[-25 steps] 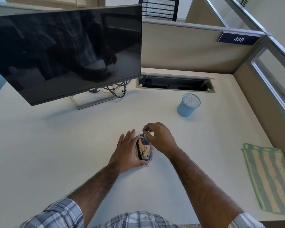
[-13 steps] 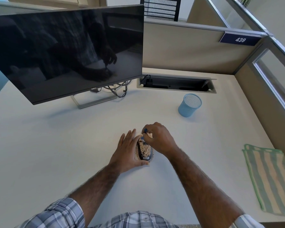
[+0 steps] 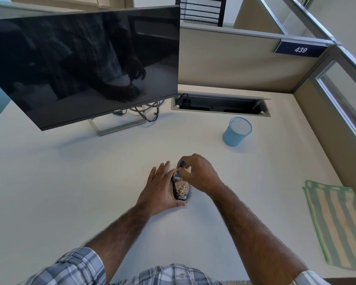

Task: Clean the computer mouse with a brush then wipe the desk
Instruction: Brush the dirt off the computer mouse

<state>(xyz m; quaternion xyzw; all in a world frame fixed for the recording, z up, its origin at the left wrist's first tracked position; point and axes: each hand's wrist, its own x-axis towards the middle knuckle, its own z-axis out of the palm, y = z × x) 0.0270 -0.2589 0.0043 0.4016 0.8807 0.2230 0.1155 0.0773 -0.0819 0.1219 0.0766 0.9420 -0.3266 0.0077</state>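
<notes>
Head cam, looking down: the computer mouse [image 3: 180,189] sits about mid-desk [image 3: 70,192] and it's filthy. It's a dark Lenovo mouse with blue trim, caked in tan crumbs and dust, with more grit on the surface around it.

The left hand [image 3: 158,186] steadies it from 9 o'clock, fingers laid straight along its side and thumb hooked round the near end. The right hand [image 3: 197,173] pinches a small blue brush [image 3: 180,169] between thumb and curled fingers, bristle end down on the mouse's far end.

At 1 o'clock from the mouse stands a blue mesh pen cup [image 3: 236,131]; only its mesh bottom shows inside. At 12 o'clock the cable tray [image 3: 220,103] lies open, with a black plug [image 3: 186,100] and its cord at the left end. A green striped cloth [image 3: 337,223] lies at 4 o'clock, well apart from the mouse.
</notes>
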